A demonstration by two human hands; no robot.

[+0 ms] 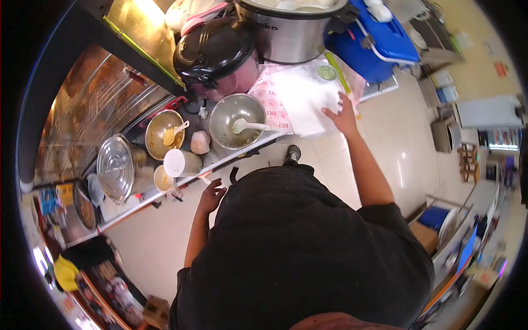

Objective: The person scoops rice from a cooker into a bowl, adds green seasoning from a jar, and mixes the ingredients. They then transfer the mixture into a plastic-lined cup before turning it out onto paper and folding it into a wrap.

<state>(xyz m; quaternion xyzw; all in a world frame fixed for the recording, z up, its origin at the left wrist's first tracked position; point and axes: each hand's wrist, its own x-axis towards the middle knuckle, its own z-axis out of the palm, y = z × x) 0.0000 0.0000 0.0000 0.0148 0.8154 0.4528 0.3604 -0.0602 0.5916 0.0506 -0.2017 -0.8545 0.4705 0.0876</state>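
Observation:
My right hand (pixel 342 116) reaches over the right edge of a white sheet (pixel 302 99) on the counter, its fingers apart with nothing in them. Just beyond it lie a long, thin green object (pixel 340 74) and a small clear bowl of green bits (pixel 326 72). My left hand (pixel 212 196) hangs loosely by the counter's front edge, holding nothing, fingers slightly bent but apart. Closest to that hand is a white-topped tub (pixel 181 163). A steel mixing bowl (pixel 220 118) with a white spatula (pixel 250 126) in it stands between the two hands.
Behind the sheet stand a large steel cooker (pixel 294 36), a pink rice cooker with a black lid (pixel 217 55) and a blue cooler box (pixel 379 41). Leftward are a smaller steel bowl (pixel 155 144) with yellowish food and a lidded pot (pixel 116 168). A glass-fronted cabinet (pixel 88 110) stands at left.

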